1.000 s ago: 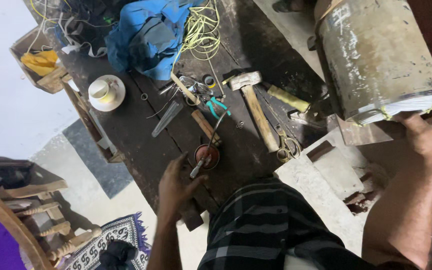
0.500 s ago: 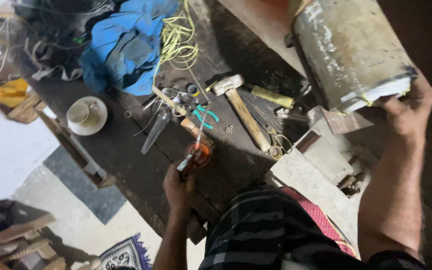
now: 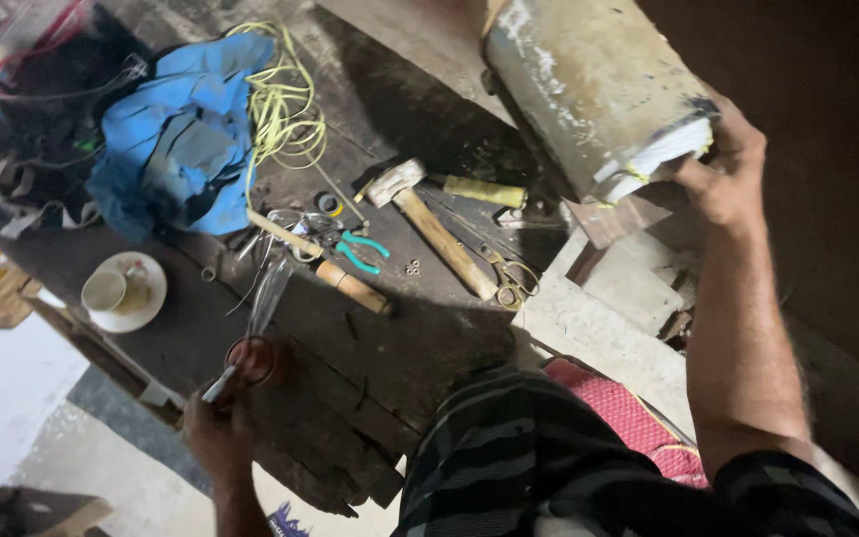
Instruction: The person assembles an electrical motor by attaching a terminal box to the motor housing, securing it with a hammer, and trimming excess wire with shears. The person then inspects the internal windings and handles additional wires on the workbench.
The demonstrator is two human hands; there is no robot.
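Note:
My left hand [image 3: 216, 433] is low at the near edge of a dark wooden workbench [image 3: 390, 338], closed around a thin brush-like tool [image 3: 219, 384] whose tip rests in a small round reddish tin [image 3: 254, 359]. My right hand [image 3: 723, 169] reaches up and grips the rim of a large grimy metal cylinder [image 3: 589, 85], where white wrapping and a strip of yellow show at the end. The cylinder lies tilted above the bench's far right side.
On the bench lie a wooden-handled hammer [image 3: 429, 224], scissors [image 3: 509, 278], green-handled pliers [image 3: 355, 249], a wooden-handled tool [image 3: 335, 278], coiled yellow wire [image 3: 285, 104] and a blue cloth [image 3: 176, 144]. A cup on a saucer [image 3: 121, 291] stands at the left edge. Concrete blocks [image 3: 608, 318] sit right.
The view has shifted, so the bench now sits further right. My left hand has moved down-left to the bench edge with the tool, still at the tin. My right hand keeps hold of the cylinder.

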